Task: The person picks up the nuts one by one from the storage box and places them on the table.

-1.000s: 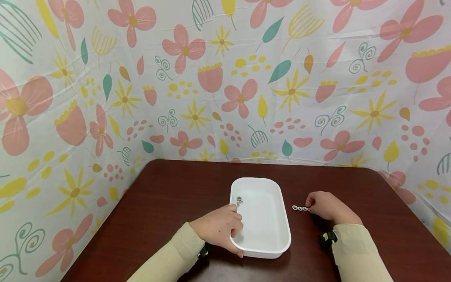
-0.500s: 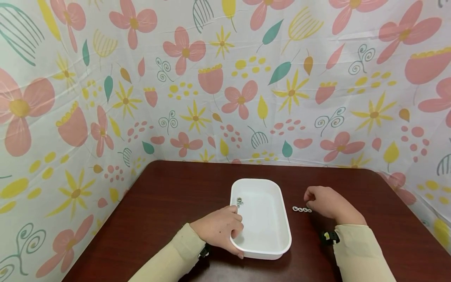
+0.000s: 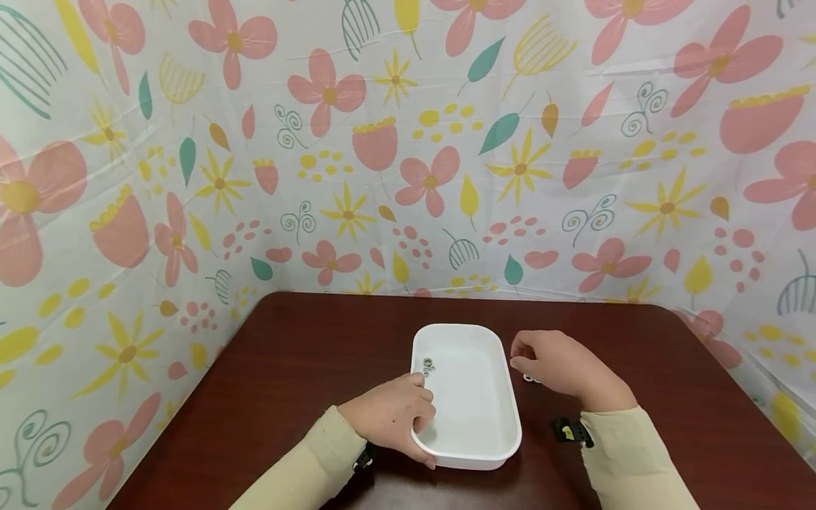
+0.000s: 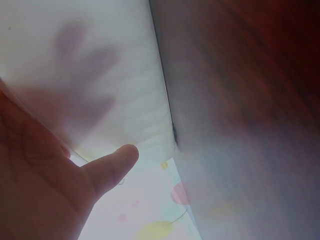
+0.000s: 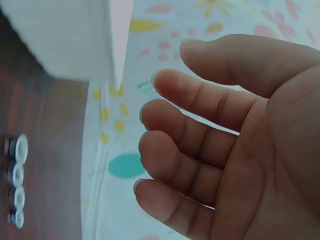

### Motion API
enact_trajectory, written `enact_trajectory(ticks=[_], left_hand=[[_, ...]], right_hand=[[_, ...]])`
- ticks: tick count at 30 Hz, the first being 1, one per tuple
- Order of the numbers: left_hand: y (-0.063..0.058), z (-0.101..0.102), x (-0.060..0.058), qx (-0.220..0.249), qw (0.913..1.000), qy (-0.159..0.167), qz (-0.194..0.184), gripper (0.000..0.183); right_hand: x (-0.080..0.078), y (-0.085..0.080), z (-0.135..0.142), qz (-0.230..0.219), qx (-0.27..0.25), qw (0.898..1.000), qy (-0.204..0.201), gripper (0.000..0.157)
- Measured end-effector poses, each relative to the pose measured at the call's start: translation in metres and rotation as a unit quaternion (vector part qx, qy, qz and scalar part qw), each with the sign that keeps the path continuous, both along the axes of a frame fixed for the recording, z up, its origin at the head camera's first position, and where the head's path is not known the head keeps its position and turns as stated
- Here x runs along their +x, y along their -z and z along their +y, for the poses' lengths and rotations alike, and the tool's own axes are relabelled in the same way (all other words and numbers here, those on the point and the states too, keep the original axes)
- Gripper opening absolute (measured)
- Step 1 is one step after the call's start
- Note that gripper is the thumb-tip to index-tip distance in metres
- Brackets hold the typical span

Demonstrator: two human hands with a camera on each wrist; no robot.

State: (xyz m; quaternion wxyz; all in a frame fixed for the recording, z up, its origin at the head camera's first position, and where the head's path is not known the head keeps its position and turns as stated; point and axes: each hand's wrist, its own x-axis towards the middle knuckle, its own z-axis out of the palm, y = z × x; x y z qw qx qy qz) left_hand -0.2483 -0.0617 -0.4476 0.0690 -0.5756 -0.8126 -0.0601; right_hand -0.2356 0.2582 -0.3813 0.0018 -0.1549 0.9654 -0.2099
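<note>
Head view: my left hand [image 3: 390, 416] grips the near left side of the white tray [image 3: 470, 411], with its fingers curled over the rim and the thumb outside. The tray sits on the dark red-brown desk [image 3: 341, 333], and a little cluster of metal pieces [image 3: 428, 364] lies inside it against the left wall. My right hand [image 3: 564, 365] hangs just beyond the tray's right rim, its fingers released and loosely bent. Below their tips I can see part of a row of small pale rings [image 3: 528, 378] on the desk, the remainder hidden behind that hand. A flowered cloth [image 3: 382, 170] hangs behind.

Left wrist view: my thumb lies by the outer wall of the tray, and the shadows of my other fingers show through the white side.

Right wrist view: my palm is in sight, fingers relaxed, thumb apart from them. Four rings stand lined up on the desk at the left edge, too blurred to tell whether they touch, with the tray's corner above.
</note>
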Motion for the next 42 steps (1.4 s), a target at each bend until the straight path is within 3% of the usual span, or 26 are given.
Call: enact_trajectory(ticks=[10, 18, 28, 35, 42], left_hand=[[0.002, 0.0, -0.001, 0.005, 0.9999, 0.001, 0.013, 0.062], [0.001, 0.001, -0.003, 0.001, 0.9999, 0.004, 0.01, 0.061], [0.001, -0.001, 0.0, 0.003, 0.9999, 0.005, 0.014, 0.059], [0.003, -0.002, 0.0, 0.007, 0.9991, 0.007, 0.042, 0.058], [0.003, -0.001, -0.003, 0.0, 0.9996, 0.01, 0.028, 0.058]], right_hand=[[-0.003, -0.02, -0.034, 0.005, 0.023, 0.999, -0.024, 0.007], [-0.013, -0.024, -0.059, 0.003, 0.037, 0.998, -0.046, 0.003], [-0.026, -0.008, -0.093, 0.007, 0.044, 0.996, -0.075, 0.005], [-0.038, 0.009, -0.116, 0.018, 0.063, 0.992, -0.109, 0.009], [-0.046, 0.023, -0.129, -0.01, 0.076, 0.992, -0.098, 0.016]])
